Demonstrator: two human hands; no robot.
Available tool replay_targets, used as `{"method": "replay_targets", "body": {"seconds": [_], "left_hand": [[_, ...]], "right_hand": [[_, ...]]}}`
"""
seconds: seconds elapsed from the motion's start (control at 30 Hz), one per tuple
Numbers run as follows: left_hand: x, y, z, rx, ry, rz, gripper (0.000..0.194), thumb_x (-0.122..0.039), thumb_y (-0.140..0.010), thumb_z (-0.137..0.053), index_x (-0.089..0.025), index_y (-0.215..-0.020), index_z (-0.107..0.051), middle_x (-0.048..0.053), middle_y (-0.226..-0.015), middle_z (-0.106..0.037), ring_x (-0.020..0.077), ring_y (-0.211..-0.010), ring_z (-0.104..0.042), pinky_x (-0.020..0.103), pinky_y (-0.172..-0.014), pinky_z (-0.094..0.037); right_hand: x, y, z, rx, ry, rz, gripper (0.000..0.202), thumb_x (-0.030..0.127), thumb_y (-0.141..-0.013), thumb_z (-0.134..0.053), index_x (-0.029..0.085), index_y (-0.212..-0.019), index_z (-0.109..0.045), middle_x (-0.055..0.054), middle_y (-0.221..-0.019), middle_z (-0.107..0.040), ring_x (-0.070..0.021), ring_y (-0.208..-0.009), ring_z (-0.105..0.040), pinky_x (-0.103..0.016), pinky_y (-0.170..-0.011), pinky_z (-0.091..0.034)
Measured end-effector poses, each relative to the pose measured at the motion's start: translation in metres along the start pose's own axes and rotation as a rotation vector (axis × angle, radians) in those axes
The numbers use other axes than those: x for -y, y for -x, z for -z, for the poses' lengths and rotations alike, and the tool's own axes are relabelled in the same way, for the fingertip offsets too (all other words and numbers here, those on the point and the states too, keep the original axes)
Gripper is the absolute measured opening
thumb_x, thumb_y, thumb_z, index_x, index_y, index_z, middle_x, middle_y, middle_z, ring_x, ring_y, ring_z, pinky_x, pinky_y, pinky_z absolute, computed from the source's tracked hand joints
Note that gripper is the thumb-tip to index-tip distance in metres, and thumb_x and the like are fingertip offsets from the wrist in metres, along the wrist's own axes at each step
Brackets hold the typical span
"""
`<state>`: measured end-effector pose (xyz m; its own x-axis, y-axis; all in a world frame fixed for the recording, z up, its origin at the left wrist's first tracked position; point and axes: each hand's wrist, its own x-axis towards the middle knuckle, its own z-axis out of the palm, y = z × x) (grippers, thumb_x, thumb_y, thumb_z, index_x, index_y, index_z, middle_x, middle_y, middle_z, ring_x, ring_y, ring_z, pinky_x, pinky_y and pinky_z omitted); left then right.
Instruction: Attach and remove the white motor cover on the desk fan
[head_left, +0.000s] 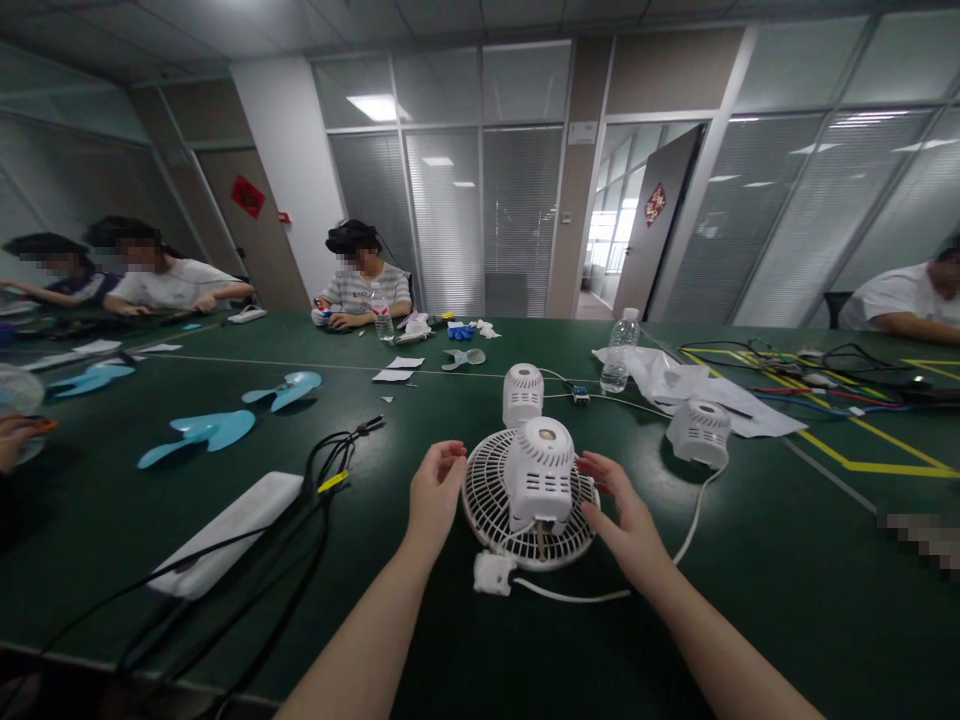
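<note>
A small white fan, its motor housing (pixel 541 470) uppermost, rests on its round wire grille (pixel 487 500) on the green table in front of me. My left hand (pixel 435 495) is beside the grille's left rim, with the fingers loosely curved and nothing seen in them. On the other side, my right hand (pixel 624 512) has thumb and fingers spread at the right rim; whether they press on it I cannot tell. A white plug (pixel 494 574) lies at the front of the grille, its cord running right. Just behind stands another white motor housing (pixel 523 392).
Left are a white power strip (pixel 229 535), black cables (pixel 319 500) and blue fan blades (pixel 199 432). To the right lie a third motor housing (pixel 699 432), a water bottle (pixel 619 350), white plastic sheeting (pixel 712 390) and wires. Several people sit around the table.
</note>
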<state>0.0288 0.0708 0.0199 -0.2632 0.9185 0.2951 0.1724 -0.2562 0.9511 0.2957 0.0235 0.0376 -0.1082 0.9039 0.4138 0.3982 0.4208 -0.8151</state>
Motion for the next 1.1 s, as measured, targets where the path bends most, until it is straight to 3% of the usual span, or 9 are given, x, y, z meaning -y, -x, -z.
{"method": "replay_targets", "body": {"seconds": [0.2, 0.3, 0.43, 0.63, 0.83, 0.97, 1.1], "left_hand": [[0.011, -0.007, -0.004, -0.04, -0.049, 0.024, 0.023, -0.029, -0.078, -0.059, -0.021, -0.1, -0.062, 0.005, -0.101, -0.067, 0.0202, -0.09, -0.065, 0.036, -0.084, -0.051], [0.018, -0.012, 0.0, -0.091, -0.053, 0.045, 0.023, -0.029, -0.079, -0.057, -0.021, -0.1, -0.061, 0.005, -0.102, -0.066, 0.0204, -0.092, -0.064, 0.037, -0.087, -0.05], [0.028, -0.015, 0.005, -0.135, -0.061, 0.08, 0.021, -0.028, -0.079, -0.056, -0.02, -0.099, -0.061, 0.006, -0.099, -0.067, 0.0203, -0.093, -0.065, 0.038, -0.089, -0.048], [0.034, -0.014, 0.007, -0.138, -0.085, 0.099, 0.021, -0.026, -0.077, -0.059, -0.02, -0.097, -0.062, 0.005, -0.097, -0.067, 0.0211, -0.091, -0.065, 0.039, -0.089, -0.048], [0.034, -0.01, 0.011, -0.134, -0.102, 0.106, 0.022, -0.026, -0.077, -0.059, -0.021, -0.098, -0.061, 0.006, -0.098, -0.068, 0.0217, -0.09, -0.066, 0.039, -0.089, -0.049], [0.036, -0.007, 0.014, -0.128, -0.114, 0.116, 0.024, -0.026, -0.079, -0.058, -0.02, -0.101, -0.06, 0.007, -0.101, -0.067, 0.0213, -0.09, -0.066, 0.038, -0.088, -0.049], [0.038, -0.007, 0.015, -0.106, -0.125, 0.124, 0.026, -0.025, -0.079, -0.058, -0.02, -0.104, -0.06, 0.007, -0.103, -0.067, 0.021, -0.091, -0.066, 0.037, -0.087, -0.05]], "right_hand": [[0.0, 0.006, -0.018, 0.133, 0.038, -0.011, 0.101, 0.035, -0.078, -0.067, 0.026, -0.15, 0.003, -0.014, -0.153, -0.026, -0.028, -0.141, -0.028, -0.052, -0.115, -0.021], [0.0, 0.003, -0.024, 0.149, 0.104, -0.029, 0.115, 0.034, -0.071, -0.073, 0.024, -0.15, 0.011, -0.014, -0.156, -0.02, -0.0287, -0.142, -0.023, -0.052, -0.116, -0.017], [0.005, -0.005, -0.027, 0.12, 0.16, -0.046, 0.119, 0.035, -0.065, -0.077, 0.022, -0.151, 0.005, -0.015, -0.153, -0.028, -0.0324, -0.139, -0.03, -0.055, -0.113, -0.021], [0.012, -0.007, -0.023, 0.111, 0.184, -0.052, 0.108, 0.037, -0.064, -0.078, 0.025, -0.149, -0.014, -0.012, -0.14, -0.048, -0.0319, -0.13, -0.045, -0.053, -0.109, -0.031], [0.013, -0.003, -0.012, 0.121, 0.234, -0.009, 0.104, 0.043, -0.067, -0.077, 0.023, -0.149, -0.015, -0.012, -0.137, -0.052, -0.0313, -0.127, -0.049, -0.051, -0.107, -0.034], [0.011, 0.002, 0.004, 0.132, 0.284, 0.017, 0.1, 0.041, -0.07, -0.075, 0.024, -0.148, -0.015, -0.011, -0.138, -0.051, -0.0304, -0.126, -0.05, -0.049, -0.105, -0.037], [0.004, 0.016, 0.035, 0.113, 0.34, -0.015, 0.099, 0.038, -0.068, -0.075, 0.024, -0.147, -0.017, -0.01, -0.135, -0.054, -0.0303, -0.123, -0.053, -0.047, -0.104, -0.039]]}}
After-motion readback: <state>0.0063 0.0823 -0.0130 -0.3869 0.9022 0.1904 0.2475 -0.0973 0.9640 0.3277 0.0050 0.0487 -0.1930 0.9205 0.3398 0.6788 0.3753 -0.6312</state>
